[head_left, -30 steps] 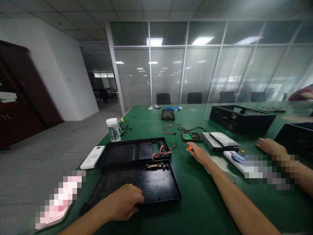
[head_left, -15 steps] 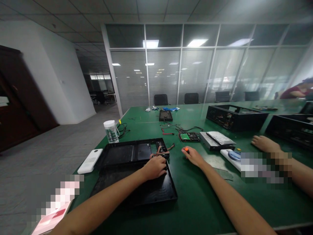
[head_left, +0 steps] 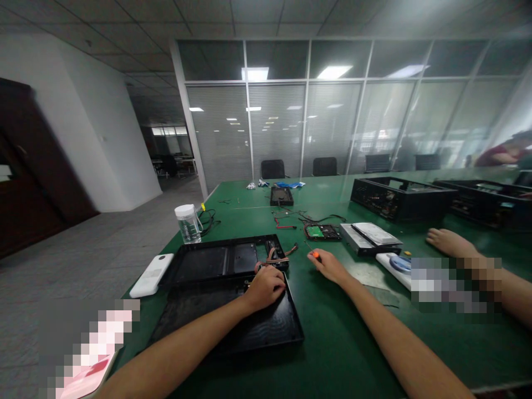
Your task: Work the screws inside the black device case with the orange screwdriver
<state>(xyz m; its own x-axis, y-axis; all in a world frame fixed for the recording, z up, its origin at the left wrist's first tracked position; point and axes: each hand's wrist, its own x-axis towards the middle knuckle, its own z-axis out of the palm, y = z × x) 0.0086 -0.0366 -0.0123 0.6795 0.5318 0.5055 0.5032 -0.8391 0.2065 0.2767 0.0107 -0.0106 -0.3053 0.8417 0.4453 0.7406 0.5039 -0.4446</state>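
My left hand (head_left: 268, 287) rests over an opened black casing (head_left: 233, 327), by its inner edge. Its fingers are curled, and whatever they may hold is hidden. Striped ribbon-like cables (head_left: 272, 260) and their connectors lie just beyond the fingertips. To the right of the casing, my right hand (head_left: 330, 267) is closed around a screwdriver (head_left: 316, 255) with an orange handle. The thin shaft points up and away from me, apart from the casing. A green-and-black hard drive (head_left: 322, 231) lies on the green table (head_left: 332, 343) a little beyond it.
Another person's hand (head_left: 451, 244) rests at the right, near a silver drive-like box (head_left: 372, 238). Two black computer cases (head_left: 399, 199) stand behind. On the left are a clear bottle (head_left: 188, 224), a white power bank-like object (head_left: 152, 275) and a black cable (head_left: 211, 221).
The black case at far right has shifted away and leftward. My left hand has dropped slightly and curled more. The screwdriver's shaft now shows above my right hand, which has barely moved.
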